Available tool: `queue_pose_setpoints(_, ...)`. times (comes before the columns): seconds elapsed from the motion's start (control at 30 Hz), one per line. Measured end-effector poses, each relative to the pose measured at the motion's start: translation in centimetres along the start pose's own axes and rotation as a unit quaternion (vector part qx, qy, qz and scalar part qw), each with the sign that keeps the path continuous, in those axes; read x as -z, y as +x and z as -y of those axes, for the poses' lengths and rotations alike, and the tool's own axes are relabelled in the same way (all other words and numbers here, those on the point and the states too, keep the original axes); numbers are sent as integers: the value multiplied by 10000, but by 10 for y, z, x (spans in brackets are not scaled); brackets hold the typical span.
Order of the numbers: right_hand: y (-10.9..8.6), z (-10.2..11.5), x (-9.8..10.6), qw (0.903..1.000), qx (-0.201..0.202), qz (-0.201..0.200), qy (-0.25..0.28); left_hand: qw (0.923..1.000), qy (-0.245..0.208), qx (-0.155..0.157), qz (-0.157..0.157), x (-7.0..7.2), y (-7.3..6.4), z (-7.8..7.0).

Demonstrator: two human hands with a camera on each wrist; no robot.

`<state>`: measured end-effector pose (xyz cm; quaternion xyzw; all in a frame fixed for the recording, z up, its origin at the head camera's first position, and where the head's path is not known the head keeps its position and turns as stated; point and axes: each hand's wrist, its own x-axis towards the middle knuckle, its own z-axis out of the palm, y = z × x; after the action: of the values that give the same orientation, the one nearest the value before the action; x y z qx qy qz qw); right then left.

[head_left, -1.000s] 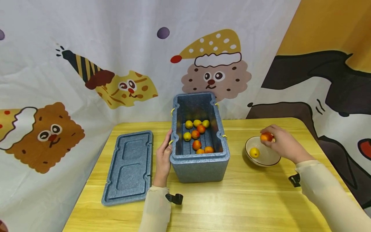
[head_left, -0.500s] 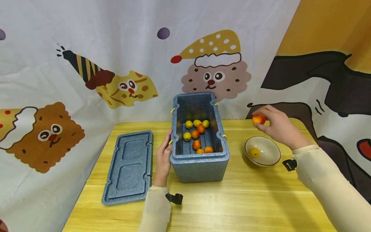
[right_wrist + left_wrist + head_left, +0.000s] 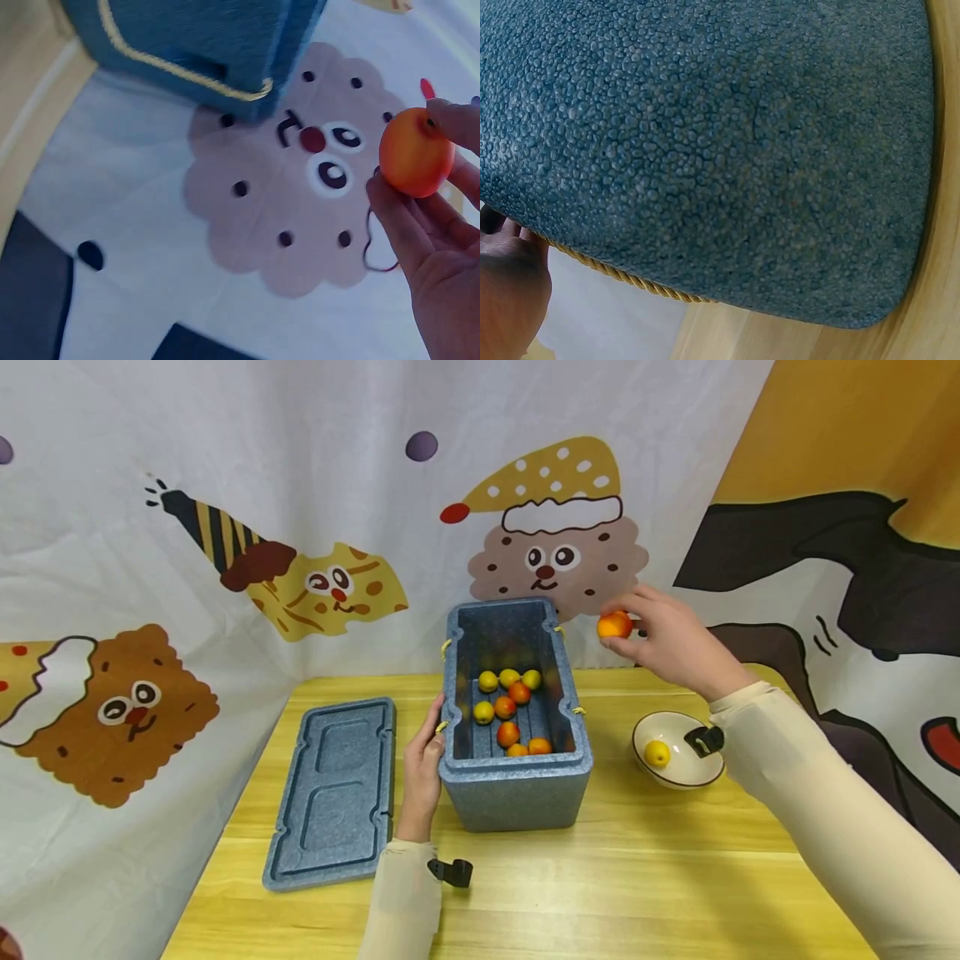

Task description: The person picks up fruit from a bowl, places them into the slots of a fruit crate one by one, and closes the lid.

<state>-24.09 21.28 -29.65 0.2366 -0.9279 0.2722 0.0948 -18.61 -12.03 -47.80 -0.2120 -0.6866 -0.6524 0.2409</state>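
Observation:
My right hand (image 3: 667,631) pinches a small orange-red fruit (image 3: 615,625) between thumb and fingers, raised to the right of a grey-blue foam box (image 3: 517,797). The right wrist view shows the fruit (image 3: 415,154) as smooth and egg-shaped, with a dark dimple. Against the box's left wall rests my left hand (image 3: 425,768), its fingers laid along the side near a yellow rope handle (image 3: 630,277). Inside the lidless box lie several yellow fruits (image 3: 483,712) and several orange-red fruits (image 3: 507,734). A cream bowl (image 3: 693,768) on the right holds one yellow fruit (image 3: 657,753).
Flat on the wooden table (image 3: 600,893), left of the box, lies its grey-blue lid (image 3: 337,793). Behind the table hangs a white curtain (image 3: 315,468) printed with cartoon biscuits. The box's back end stands close to it.
My right hand has lifted the orange-red fruit up from the bowl and carried it left toward the box. The left hand and the box have stayed in place.

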Motion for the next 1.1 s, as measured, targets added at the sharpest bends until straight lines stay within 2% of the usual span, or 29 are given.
queue_pose_setpoints(0.2,24,15,-2,9997,134,145,149,10000,-43,-8,33,1,-1,2)
queue_pose_setpoints(0.37,41,21,-9,9989,43,256,393,9999,13,124,6,1,0,0)
queue_pose_setpoints(0.57,59,26,-21,9958,-85,565,714,9997,103,219,37,0,0,-1)
queue_pose_setpoints(0.77,71,32,-29,9949,-107,901,434,9996,91,272,14,-1,1,-3)
queue_pose_setpoints(0.87,74,35,-33,9944,-61,1021,278,9998,22,198,23,-2,1,-1)
queue_pose_setpoints(1.1,82,38,-37,9923,-102,1176,373,10000,-39,35,2,-1,0,0)
